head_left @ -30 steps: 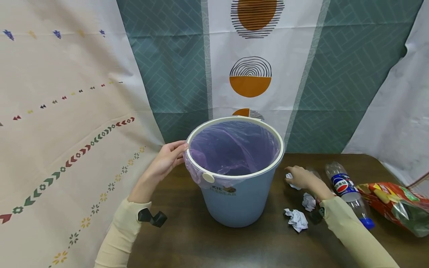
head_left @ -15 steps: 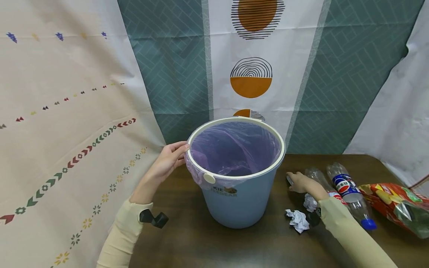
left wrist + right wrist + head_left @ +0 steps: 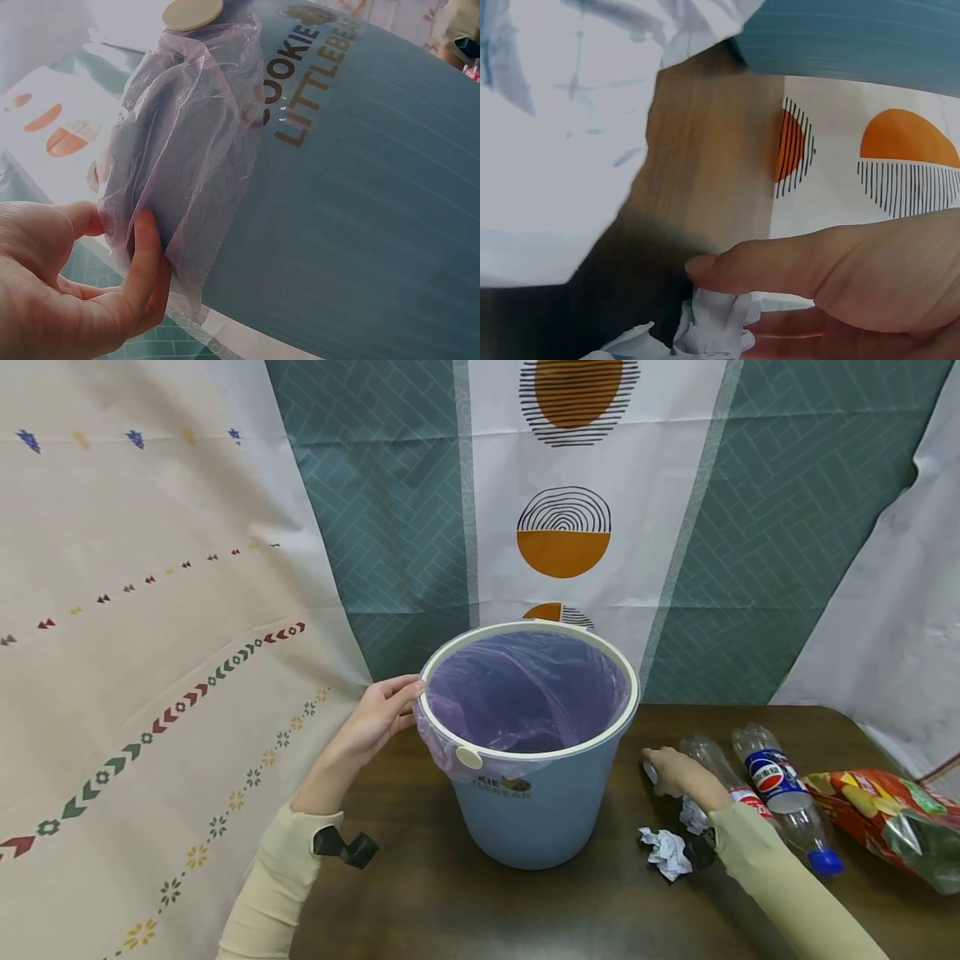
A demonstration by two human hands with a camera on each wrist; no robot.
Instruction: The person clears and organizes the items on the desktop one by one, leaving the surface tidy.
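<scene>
Nearest the person, on the dark wooden table (image 3: 525,910), a crumpled paper ball (image 3: 666,852) lies loose, with a second paper wad (image 3: 692,814) just beyond it beside the right sleeve. The right hand (image 3: 671,770) rests low on the table to the right of the bin, its thumb and fingers curled round a third crumpled paper (image 3: 716,322), as the right wrist view shows; for a clean pick the pinch should gather the whole wad so no corner drags on the table, and the lift has to clear the tall rim before the paper goes anywhere over the opening. The left hand (image 3: 378,714) holds the blue waste bin (image 3: 536,814) at its left side, thumb and fingers pinching the purple bag liner (image 3: 187,142) where it folds over the cream rim ring (image 3: 630,689); a firm but gentle hold there seems wise, since the thin film could tear or slip out of the ring. The bin stands upright at the middle of the table, touching nothing else. To the right, just beside the right forearm, lie a clear crushed bottle (image 3: 712,760) and a Pepsi bottle (image 3: 780,793) on their sides, close enough to be knocked by the elbow, and a red snack bag (image 3: 885,818) lies farther right. Behind everything hang patterned cloths (image 3: 562,527)
</scene>
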